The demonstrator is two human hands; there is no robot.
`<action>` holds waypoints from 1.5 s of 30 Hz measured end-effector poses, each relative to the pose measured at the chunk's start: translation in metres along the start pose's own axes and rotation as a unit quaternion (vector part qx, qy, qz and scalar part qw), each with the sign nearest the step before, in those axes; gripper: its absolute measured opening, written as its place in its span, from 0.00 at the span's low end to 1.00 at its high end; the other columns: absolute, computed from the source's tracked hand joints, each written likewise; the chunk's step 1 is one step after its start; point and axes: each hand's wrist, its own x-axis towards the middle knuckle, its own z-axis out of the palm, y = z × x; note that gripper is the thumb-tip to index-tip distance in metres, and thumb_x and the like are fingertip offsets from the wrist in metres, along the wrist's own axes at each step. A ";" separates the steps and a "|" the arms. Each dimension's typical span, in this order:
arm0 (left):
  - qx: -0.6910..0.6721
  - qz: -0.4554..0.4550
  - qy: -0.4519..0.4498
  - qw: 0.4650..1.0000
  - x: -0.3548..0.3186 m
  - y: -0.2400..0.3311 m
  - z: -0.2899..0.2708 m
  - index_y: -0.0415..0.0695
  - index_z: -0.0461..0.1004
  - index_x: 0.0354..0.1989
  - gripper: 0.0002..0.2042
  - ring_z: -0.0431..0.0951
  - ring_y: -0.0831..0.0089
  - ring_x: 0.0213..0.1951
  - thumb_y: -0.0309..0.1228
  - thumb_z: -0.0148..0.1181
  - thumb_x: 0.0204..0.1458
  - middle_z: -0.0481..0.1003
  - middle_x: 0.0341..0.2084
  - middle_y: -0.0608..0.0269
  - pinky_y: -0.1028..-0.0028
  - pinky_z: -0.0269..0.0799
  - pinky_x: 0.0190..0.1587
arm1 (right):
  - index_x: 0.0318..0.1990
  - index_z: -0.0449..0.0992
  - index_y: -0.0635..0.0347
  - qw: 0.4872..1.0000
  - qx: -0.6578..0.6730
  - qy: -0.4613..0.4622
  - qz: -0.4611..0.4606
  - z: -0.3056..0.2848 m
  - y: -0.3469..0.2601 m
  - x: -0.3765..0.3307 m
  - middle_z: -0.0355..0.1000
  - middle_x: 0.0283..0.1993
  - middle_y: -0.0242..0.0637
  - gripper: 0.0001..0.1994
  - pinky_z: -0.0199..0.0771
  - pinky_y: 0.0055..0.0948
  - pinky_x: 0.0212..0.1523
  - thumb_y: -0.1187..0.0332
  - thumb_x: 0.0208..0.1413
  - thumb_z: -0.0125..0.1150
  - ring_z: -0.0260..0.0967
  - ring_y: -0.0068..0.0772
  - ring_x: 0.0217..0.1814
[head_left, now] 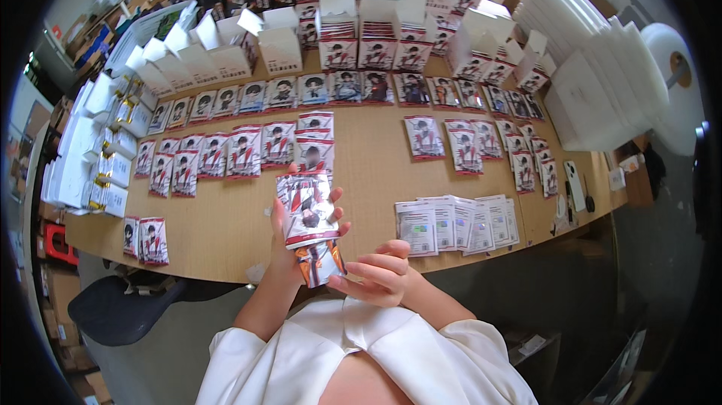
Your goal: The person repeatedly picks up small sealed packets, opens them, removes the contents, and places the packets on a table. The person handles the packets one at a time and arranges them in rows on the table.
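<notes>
My left hand [280, 236] holds a white-and-red foil card packet [310, 209] in front of my chest, its fingers curled around the packet's right side. From under the packet's lower edge shows a card [320, 263] with orange and pale artwork; I cannot tell whether it comes out of the packet or lies behind it. My right hand [382, 273] has its fingers curled, the tips at the card's lower right corner. Beyond my hands, similar packets [244, 151] lie in rows on the wooden table [361, 157].
Open white boxes [283, 48] and packet-filled boxes [376, 51] line the back, behind a row of cards [282, 93]. White foam sheets [602, 74] stand at right. Face-down packs [459, 224], a phone [574, 185] and scissors [589, 198] lie near the right edge. A dark chair [120, 311] stands left.
</notes>
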 end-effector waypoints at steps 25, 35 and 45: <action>0.610 -0.181 0.011 0.772 0.020 -0.065 0.023 0.46 0.54 0.66 0.40 0.73 0.64 0.54 0.60 0.53 0.51 0.69 0.54 0.54 0.67 0.73 0.52 | 0.57 0.68 0.60 0.901 -0.100 -0.117 0.405 -0.104 0.078 0.009 0.72 0.45 0.48 0.35 0.78 0.39 0.40 0.57 0.41 0.75 0.74 0.49 0.41; 0.915 0.050 -0.198 0.349 0.035 -0.094 0.003 0.36 0.59 0.64 0.44 0.54 0.47 0.68 0.46 0.72 0.41 0.57 0.65 0.42 0.56 0.54 0.67 | 0.51 0.68 0.70 0.575 -0.468 -0.403 0.536 -0.107 0.175 -0.023 0.74 0.42 0.49 0.42 0.78 0.38 0.42 0.32 0.51 0.53 0.75 0.49 0.46; 0.898 0.192 -0.271 0.289 0.024 -0.083 -0.008 0.35 0.71 0.54 0.24 0.76 0.52 0.52 0.33 0.64 0.50 0.74 0.50 0.44 0.66 0.75 0.51 | 0.48 0.73 0.65 0.671 -0.545 -0.307 0.397 -0.111 0.164 -0.031 0.72 0.41 0.41 0.30 0.77 0.35 0.38 0.42 0.55 0.57 0.73 0.41 0.42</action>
